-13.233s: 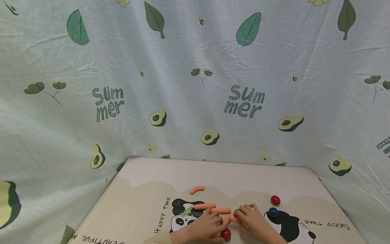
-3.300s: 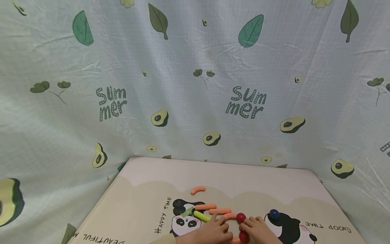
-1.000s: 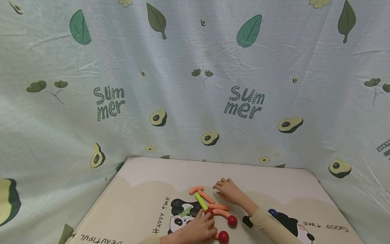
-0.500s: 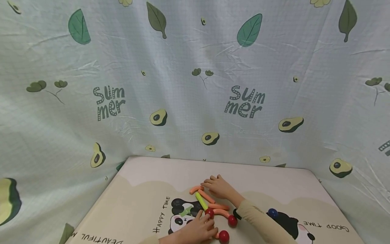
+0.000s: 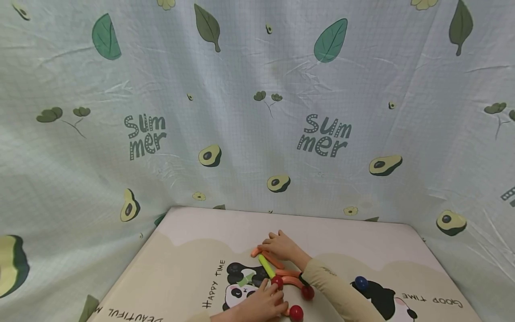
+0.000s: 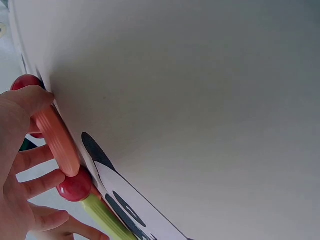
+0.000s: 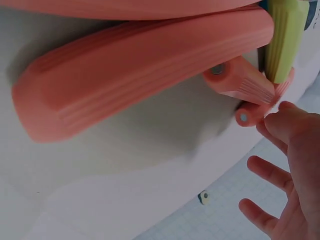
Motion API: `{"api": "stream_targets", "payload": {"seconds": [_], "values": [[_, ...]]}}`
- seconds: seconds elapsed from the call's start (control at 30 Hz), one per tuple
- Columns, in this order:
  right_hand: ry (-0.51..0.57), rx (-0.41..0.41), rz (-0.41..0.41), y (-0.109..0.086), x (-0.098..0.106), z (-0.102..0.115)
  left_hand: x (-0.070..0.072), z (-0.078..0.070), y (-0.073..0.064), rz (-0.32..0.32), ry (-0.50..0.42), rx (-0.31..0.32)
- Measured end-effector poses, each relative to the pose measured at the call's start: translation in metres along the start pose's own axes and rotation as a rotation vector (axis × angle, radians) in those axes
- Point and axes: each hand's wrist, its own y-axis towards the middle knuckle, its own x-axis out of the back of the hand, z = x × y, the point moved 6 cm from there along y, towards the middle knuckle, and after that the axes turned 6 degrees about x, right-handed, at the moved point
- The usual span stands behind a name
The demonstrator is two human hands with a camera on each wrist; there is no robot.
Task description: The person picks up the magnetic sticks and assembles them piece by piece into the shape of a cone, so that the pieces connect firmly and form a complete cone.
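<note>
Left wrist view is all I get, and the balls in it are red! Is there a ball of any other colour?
Observer: Yes! In the head view, a blue ball sits on the black-and-white animal print off to the right.
Operator: Cool! I only see a bit of the other hand. What's it up to?
Observer: The right wrist view shows the right hand at the farthest orange stick. I can't tell whether it's pinching it.
Operator: Do those sticks have anything on their ends?
Observer: Yes, that same view shows a small grey disc in the end of another orange stick close by.
</note>
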Motion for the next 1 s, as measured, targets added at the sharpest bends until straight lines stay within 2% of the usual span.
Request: {"api": "stream_targets", "payload": {"seconds": [0.17, 0.4, 0.53, 0.77, 1.0], "values": [[-0.021, -0.03, 0.027, -0.004, -0.007, -0.006, 0.001, 0.0, 0.0, 0.012, -0.007, 0.001], [-0.046, -0.065, -0.011, -0.012, -0.006, -0.018, 0.0, 0.001, 0.001, 0.046, -0.024, 0.006], [-0.052, -0.069, -0.026, -0.017, -0.009, -0.024, 0.0, 0.001, 0.001, 0.039, -0.003, 0.007], [0.041, -0.068, -0.06, -0.026, -0.013, -0.028, -0.002, 0.001, 0.002, 0.067, 0.003, 0.01], [0.161, -0.118, -0.008, -0.034, -0.02, -0.032, -0.002, 0.0, 0.002, 0.081, 0.0, 0.008]]}}
